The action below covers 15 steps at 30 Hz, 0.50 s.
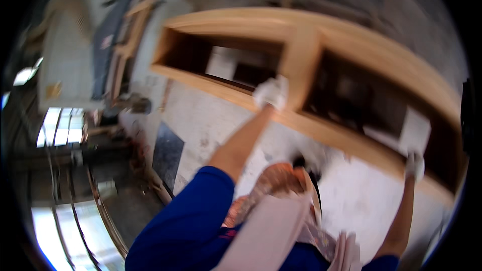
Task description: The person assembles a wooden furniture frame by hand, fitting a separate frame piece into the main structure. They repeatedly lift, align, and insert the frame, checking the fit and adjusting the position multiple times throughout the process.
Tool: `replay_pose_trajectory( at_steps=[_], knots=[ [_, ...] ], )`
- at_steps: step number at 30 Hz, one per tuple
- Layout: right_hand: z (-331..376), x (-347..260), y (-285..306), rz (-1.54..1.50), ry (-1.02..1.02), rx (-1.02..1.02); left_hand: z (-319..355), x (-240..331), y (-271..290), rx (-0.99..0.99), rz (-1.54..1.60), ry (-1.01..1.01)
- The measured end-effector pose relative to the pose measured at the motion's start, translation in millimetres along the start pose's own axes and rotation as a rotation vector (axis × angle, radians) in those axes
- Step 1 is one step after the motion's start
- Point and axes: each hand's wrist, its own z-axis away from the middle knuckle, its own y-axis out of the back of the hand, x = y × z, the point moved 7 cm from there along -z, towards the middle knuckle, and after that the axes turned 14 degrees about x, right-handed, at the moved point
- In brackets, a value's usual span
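A long, light-wood cabinet frame (301,52) with two deep openings and a broad middle divider lies across in front of me. My left hand (271,93), in a white glove, closes over its near rail beside the divider. Farther right, my gloved right hand (414,165) grips the same rail near the frame's right end. Just above that hand, a pale rectangular patch (415,128) shows in the right opening; whether it is a loose piece or part of the background, I cannot tell. Motion blur smears the fingers of both hands.
A dark square plate (167,154) lies on the pale floor (196,125) to the left. Wooden pieces (131,45) and a grey cloth (108,45) are at the upper left. Bright windows (60,126) show at the far left. A pale cloth (266,231) hangs down my front.
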Motion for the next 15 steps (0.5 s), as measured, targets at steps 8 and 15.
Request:
replay_pose_trajectory(
  at_steps=[8,15],
  knots=[
    [-2,-42,20,-0.014,-0.005,0.058,21,-14,24,0.017,0.25,0.082],
    [0,-44,26,0.035,-0.049,0.073,21,-11,25,0.002,0.236,0.082]
  ],
)
